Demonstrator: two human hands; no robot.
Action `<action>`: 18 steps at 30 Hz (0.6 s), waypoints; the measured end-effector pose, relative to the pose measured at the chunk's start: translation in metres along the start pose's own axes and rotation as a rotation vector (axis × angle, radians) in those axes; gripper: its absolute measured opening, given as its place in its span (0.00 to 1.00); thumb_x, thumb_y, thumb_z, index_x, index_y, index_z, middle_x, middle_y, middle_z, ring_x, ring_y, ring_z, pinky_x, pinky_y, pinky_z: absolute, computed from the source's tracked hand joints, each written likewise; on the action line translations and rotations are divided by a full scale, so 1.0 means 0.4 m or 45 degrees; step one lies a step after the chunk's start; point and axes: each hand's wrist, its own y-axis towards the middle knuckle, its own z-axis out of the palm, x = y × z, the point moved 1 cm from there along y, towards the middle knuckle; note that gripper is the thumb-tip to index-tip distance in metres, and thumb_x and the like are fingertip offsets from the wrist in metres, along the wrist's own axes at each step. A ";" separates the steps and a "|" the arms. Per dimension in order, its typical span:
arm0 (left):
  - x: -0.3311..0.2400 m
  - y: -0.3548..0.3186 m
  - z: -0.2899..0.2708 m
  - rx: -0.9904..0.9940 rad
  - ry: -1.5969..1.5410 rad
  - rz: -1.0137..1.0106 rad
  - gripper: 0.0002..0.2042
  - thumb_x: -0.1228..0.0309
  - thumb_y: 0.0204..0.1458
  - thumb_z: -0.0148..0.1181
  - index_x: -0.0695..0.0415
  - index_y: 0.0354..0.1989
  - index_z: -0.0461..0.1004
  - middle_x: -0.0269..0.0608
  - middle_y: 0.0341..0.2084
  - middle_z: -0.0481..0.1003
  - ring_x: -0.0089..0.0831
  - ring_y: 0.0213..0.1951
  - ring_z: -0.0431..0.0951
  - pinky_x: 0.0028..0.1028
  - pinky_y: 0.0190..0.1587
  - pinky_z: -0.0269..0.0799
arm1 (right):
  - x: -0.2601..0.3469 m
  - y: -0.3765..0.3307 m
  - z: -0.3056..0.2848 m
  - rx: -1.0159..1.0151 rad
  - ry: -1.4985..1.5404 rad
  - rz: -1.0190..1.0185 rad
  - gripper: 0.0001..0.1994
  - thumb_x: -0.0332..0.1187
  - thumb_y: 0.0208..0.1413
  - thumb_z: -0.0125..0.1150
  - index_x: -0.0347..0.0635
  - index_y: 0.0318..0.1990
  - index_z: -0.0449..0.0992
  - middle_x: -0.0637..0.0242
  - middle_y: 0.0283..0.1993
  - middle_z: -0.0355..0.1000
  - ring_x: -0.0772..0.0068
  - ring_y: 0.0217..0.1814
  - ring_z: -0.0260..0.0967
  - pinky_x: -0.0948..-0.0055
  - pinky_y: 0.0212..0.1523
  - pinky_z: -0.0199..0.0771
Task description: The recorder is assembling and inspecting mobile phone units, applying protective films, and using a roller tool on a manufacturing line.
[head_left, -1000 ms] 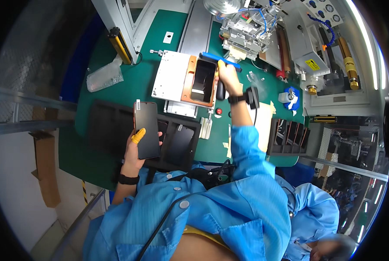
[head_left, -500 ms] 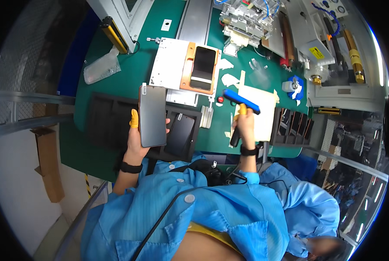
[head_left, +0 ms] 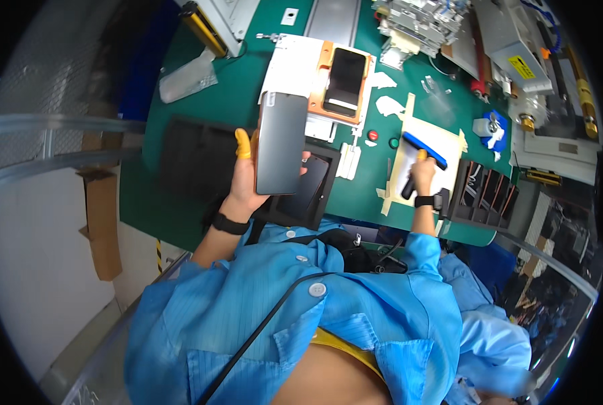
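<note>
My left hand [head_left: 245,177] grips a smartphone [head_left: 281,145] by its sides, its dark screen facing up and a small pale tab at its top left corner. A yellow finger cot covers the thumb. In my right hand [head_left: 423,175], the black handle of a blue roller [head_left: 426,150] is held. The roller lies over a pale sheet [head_left: 439,132] taped to the green table; whether it touches the sheet I cannot tell. Ahead of the phone, a second phone [head_left: 347,75] rests in an orange holder [head_left: 319,84] on a white fixture plate [head_left: 288,64].
A black tray [head_left: 325,202] with another phone sits under my left hand. To the right stands a slotted black box [head_left: 477,212] of thin parts. A metal machine [head_left: 419,27] is at the back, near a red button [head_left: 373,135]. Another person in blue [head_left: 494,337] is at lower right.
The whole view has shifted, with the table now higher and further right. My right hand has carried the roller from the sheet's upper left edge to over its middle. The left hand still holds the smartphone.
</note>
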 end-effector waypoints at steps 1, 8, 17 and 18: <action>-0.003 0.007 0.008 -0.021 0.001 0.007 0.33 0.41 0.48 0.34 0.53 0.56 0.54 0.48 0.49 0.62 0.50 0.47 0.66 0.47 0.45 0.67 | -0.087 0.086 0.003 0.043 0.123 0.068 0.12 0.33 0.51 0.47 0.29 0.31 0.62 0.54 0.18 0.68 0.63 0.16 0.68 0.67 0.16 0.68; -0.004 -0.002 0.017 -0.034 -0.090 0.038 0.31 0.43 0.51 0.31 0.52 0.57 0.53 0.50 0.49 0.61 0.52 0.49 0.65 0.47 0.47 0.65 | -0.191 -0.016 0.040 -0.194 0.418 0.141 0.22 0.45 0.55 0.43 0.29 0.26 0.63 0.59 0.11 0.64 0.66 0.10 0.63 0.70 0.13 0.65; -0.006 -0.018 0.011 0.131 -0.045 -0.015 0.31 0.46 0.52 0.35 0.55 0.58 0.50 0.53 0.50 0.61 0.52 0.48 0.65 0.46 0.46 0.66 | -0.208 -0.136 0.104 -0.099 0.342 0.406 0.22 0.44 0.53 0.45 0.25 0.36 0.63 0.47 0.28 0.70 0.55 0.25 0.70 0.64 0.29 0.69; -0.009 -0.024 0.014 0.169 0.035 -0.031 0.30 0.49 0.52 0.39 0.55 0.58 0.50 0.53 0.49 0.61 0.52 0.48 0.66 0.46 0.45 0.67 | -0.207 -0.126 0.102 -0.137 0.278 0.434 0.21 0.43 0.53 0.45 0.25 0.36 0.63 0.47 0.28 0.70 0.54 0.25 0.70 0.64 0.29 0.69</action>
